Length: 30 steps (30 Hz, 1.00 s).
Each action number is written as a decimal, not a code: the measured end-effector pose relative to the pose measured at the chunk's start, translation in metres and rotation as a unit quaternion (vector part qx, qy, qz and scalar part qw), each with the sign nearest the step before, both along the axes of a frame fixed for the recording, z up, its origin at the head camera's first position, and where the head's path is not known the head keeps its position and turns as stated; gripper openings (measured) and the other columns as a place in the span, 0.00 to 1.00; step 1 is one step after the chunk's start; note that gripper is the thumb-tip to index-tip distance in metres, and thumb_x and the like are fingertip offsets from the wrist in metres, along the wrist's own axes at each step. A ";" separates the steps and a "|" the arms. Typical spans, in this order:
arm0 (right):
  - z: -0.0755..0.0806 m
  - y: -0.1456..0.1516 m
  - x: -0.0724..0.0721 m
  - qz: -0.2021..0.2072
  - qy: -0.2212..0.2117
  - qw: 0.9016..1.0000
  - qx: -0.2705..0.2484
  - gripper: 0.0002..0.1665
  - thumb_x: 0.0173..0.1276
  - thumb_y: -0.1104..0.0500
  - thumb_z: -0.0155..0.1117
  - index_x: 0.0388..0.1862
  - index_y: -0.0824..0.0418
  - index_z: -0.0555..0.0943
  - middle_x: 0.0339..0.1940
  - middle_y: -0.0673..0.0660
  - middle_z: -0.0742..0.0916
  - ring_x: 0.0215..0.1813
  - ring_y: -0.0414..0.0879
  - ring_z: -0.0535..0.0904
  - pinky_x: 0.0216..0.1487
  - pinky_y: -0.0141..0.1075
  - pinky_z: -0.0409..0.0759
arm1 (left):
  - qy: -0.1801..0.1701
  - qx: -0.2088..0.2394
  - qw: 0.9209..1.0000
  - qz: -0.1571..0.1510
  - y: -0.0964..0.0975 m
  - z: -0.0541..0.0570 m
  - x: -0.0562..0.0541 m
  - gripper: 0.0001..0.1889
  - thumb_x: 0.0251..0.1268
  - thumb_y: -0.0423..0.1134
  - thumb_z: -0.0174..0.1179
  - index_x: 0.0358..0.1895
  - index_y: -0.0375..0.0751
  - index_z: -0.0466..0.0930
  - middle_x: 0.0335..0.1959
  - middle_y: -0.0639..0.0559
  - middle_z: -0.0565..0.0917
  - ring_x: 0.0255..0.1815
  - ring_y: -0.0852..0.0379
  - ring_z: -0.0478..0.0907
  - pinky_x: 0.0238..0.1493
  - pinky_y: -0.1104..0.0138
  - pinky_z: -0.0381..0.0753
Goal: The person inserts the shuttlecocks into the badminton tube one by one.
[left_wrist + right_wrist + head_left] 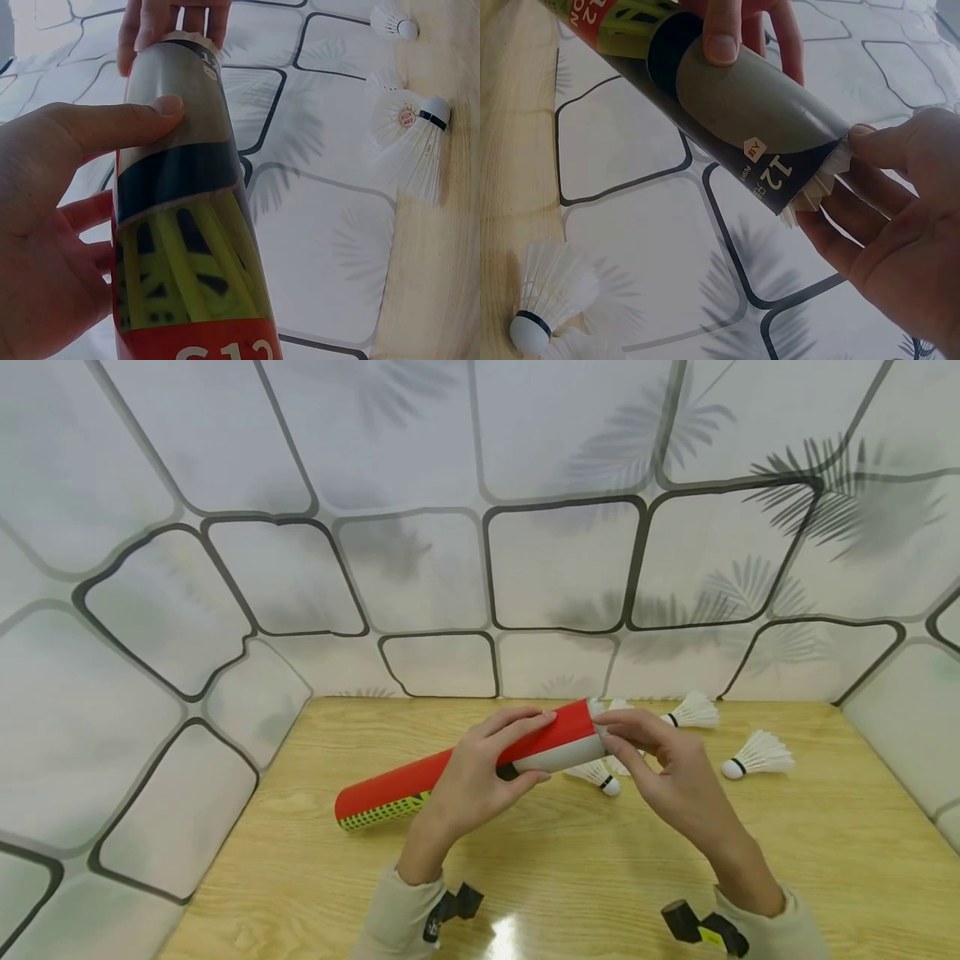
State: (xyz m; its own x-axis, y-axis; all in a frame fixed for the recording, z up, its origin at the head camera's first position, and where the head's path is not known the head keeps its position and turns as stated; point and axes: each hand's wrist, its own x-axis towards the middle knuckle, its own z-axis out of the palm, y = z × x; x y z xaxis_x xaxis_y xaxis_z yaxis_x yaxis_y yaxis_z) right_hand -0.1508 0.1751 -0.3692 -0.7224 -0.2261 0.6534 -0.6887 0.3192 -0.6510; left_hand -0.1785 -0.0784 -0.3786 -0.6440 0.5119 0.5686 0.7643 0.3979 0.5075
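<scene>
A person holds a red, grey and green tube above a wood-grain table, mouth end in front of loose shuttlecocks. The left hand wraps the barrel, its thumb on the grey side and its fingers over the red. At the mouth, the right hand pinches white feathers that jut past the rim, thumb at the edge and fingertips opposite; how tightly it squeezes, the pictures cannot tell.

The feathers look like the weak point: a sideways pull or a hard pinch against the rim could bend or split the vanes. If the left hand's hold slackens, the smooth barrel could turn or slide under the pull. Should the mouth dip, anything loose inside could spill onto the table, where at least 3 shuttlecocks lie near enough to be knocked.

In the head view, the tube's long axis runs at a shallow slant, from the red end at lower left to the feathered mouth at upper right. That mouth, marked "12" in the right wrist view, points to the person's right and somewhat away; whether the far end touches the table is unclear.
</scene>
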 end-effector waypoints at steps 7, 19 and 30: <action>-0.001 -0.001 0.000 0.013 -0.031 0.999 0.011 0.24 0.70 0.76 0.63 0.62 0.60 0.82 0.51 0.58 0.89 0.50 0.40 0.87 0.47 0.27 0.83 | 0.000 -0.012 1.000 -0.001 0.001 -0.002 0.001 0.33 0.59 0.36 0.76 0.70 0.47 0.77 0.68 0.48 0.76 0.65 0.53 0.76 0.58 0.62 0.81; -0.004 0.000 -0.001 0.023 -0.061 0.998 -0.011 0.25 0.72 0.74 0.63 0.66 0.59 0.79 0.48 0.58 0.91 0.39 0.43 0.86 0.28 0.33 0.73 | -0.003 -0.007 1.000 0.000 0.000 -0.001 0.001 0.34 0.58 0.36 0.77 0.70 0.48 0.77 0.68 0.49 0.76 0.64 0.53 0.76 0.58 0.62 0.81; -0.006 0.000 -0.007 0.068 -0.090 0.993 -0.026 0.23 0.76 0.73 0.57 0.67 0.65 0.76 0.54 0.64 0.88 0.52 0.42 0.87 0.46 0.29 0.82 | -0.012 -0.004 1.000 0.003 -0.002 -0.001 0.000 0.34 0.58 0.34 0.77 0.70 0.48 0.77 0.68 0.49 0.76 0.64 0.53 0.76 0.58 0.61 0.81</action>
State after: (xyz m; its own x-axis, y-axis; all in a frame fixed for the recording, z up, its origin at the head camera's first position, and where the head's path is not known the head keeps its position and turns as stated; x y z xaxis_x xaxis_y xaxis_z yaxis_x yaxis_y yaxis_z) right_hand -0.1576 0.1751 -0.3751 -0.7933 -0.2997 0.5299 -0.5946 0.1943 -0.7802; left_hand -0.1787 -0.0803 -0.3794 -0.6597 0.5128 0.5493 0.7502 0.4057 0.5221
